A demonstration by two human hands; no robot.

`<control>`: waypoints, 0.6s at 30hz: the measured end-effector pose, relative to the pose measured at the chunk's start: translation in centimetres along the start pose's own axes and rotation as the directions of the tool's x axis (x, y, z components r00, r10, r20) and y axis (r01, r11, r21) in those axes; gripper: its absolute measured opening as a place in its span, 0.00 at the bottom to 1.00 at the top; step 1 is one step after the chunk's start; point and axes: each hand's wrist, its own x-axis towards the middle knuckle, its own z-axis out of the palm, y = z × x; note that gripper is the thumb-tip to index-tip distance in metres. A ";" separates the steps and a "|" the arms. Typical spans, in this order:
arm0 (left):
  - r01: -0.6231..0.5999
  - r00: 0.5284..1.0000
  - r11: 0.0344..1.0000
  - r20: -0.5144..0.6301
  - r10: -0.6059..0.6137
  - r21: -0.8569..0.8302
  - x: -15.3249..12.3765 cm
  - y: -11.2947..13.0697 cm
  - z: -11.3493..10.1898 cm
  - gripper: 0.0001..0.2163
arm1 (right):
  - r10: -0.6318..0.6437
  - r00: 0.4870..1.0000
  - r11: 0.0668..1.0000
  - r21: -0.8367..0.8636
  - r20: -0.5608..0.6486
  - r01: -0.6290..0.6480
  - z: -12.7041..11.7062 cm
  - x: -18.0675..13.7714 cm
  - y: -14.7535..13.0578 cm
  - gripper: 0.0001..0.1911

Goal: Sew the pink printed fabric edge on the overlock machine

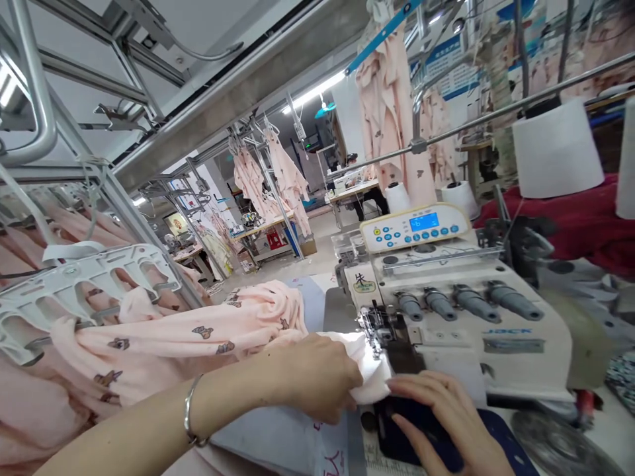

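Note:
My left hand [317, 373], with a bangle on its wrist, is closed on the edge of a pale pink garment [198, 334] printed with small brown figures. The garment's brightly lit edge [371, 383] lies under the needle area [374, 330] of a white overlock sewing machine [446, 317]. At the right of this edge is my right hand [441, 416], its fingers stretched out and the fingertips touching the cloth. The right thumb is spread away from the fingers. The fold inside my left fist is hidden.
A white plastic hanger clamp [124, 254] stands at the left, with garment cloth over it. The machine's control panel [417, 227] is lit. Thread cones [558, 149] and red cloth [560, 225] are behind the machine. A metal rail [223, 79] crosses overhead.

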 end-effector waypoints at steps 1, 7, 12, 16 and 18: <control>-0.016 1.000 1.000 -0.016 0.016 0.008 -0.3 0.2 0.2 0.06 | -0.041 0.999 0.997 -0.062 0.015 0.042 0.1 0.0 0.2 0.12; -0.146 0.948 0.985 -0.271 0.166 0.092 -0.2 1.7 4.4 0.03 | -0.296 0.950 0.930 -0.199 0.097 0.310 1.4 0.2 0.4 0.15; -0.112 0.908 0.991 -0.398 0.130 0.067 0.5 0.8 5.6 0.05 | -0.342 0.938 0.916 -0.204 0.052 0.345 1.8 0.6 0.7 0.14; -0.134 0.896 0.979 -0.441 0.054 -0.153 -0.3 -1.8 2.8 0.13 | -0.323 0.943 0.920 -0.208 0.079 0.332 1.6 0.3 1.3 0.14; -0.147 0.891 0.980 -0.449 0.072 -0.135 -0.5 -3.0 2.4 0.11 | -0.324 0.941 0.914 -0.225 0.099 0.338 1.8 -0.3 1.6 0.14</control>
